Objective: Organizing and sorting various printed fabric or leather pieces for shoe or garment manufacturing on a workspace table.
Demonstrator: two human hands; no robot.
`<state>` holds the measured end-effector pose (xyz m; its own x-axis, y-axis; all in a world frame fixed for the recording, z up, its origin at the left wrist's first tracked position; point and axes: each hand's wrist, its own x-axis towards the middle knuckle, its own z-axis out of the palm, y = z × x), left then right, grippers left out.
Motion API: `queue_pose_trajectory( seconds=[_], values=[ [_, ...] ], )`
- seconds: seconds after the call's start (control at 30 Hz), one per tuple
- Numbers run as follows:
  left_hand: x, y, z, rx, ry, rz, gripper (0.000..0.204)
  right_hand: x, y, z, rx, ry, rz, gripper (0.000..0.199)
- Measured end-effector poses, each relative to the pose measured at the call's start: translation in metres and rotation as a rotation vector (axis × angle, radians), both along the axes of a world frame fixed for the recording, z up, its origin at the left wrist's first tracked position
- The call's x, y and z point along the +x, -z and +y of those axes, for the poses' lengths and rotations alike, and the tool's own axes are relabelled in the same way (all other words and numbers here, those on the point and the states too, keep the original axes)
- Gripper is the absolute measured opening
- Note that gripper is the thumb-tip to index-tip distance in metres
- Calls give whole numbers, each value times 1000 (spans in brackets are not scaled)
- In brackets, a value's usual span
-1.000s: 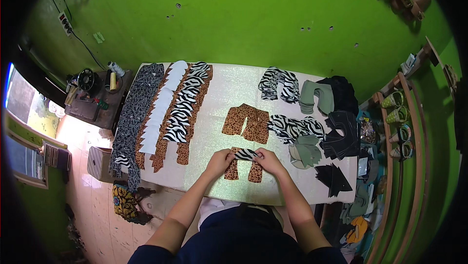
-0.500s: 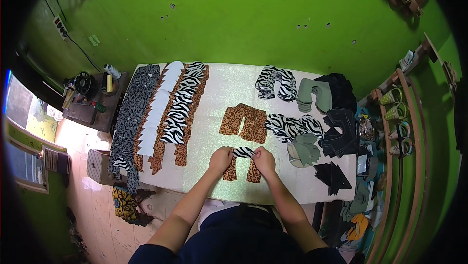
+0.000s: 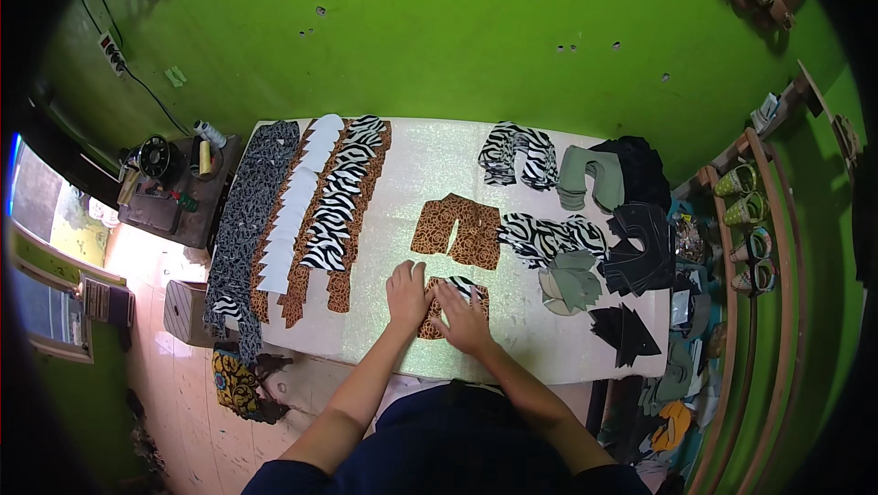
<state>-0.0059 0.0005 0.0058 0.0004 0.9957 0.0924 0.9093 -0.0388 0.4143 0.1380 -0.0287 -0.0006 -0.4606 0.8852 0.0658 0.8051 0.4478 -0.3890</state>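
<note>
A small U-shaped orange-brown patterned piece lies on the pale table in front of me, with a black-and-white zebra-striped piece across its curved top. My right hand rests flat on it with fingers stretched out, covering much of its middle. Beside its left edge, my left hand lies with fingers extended; nothing shows in its grasp. Just beyond, a pile of similar orange-brown U-shaped pieces touches a zebra-striped stack on its right.
Long overlapping rows of patterned pieces and white pieces cover the table's left side. Olive pieces and black pieces sit at right. A sewing machine stands far left; a wooden shoe rack stands right.
Both hands have let go of the zebra-striped piece they were pinching. My right hand has slid left, flat over the orange-brown piece; my left hand has shifted slightly left and away.
</note>
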Motion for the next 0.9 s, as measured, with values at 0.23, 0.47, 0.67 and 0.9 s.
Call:
queue_pose_trajectory(
  seconds=[0.23, 0.47, 0.67, 0.9],
  values=[
    [0, 13, -5, 40, -68, 30, 60, 11, 13, -12, -62, 20, -11, 67],
    [-8, 17, -10, 92, 296, 210, 47, 39, 14, -26, -123, 197, 27, 65],
    [-18, 13, -20, 28, 502, 244, 47, 48, 11, -29, -114, 283, 72, 64],
    [-26, 6, -23, 104, 376, 114, 42, 49, 8, -9, -52, 412, 262, 44]
  ],
)
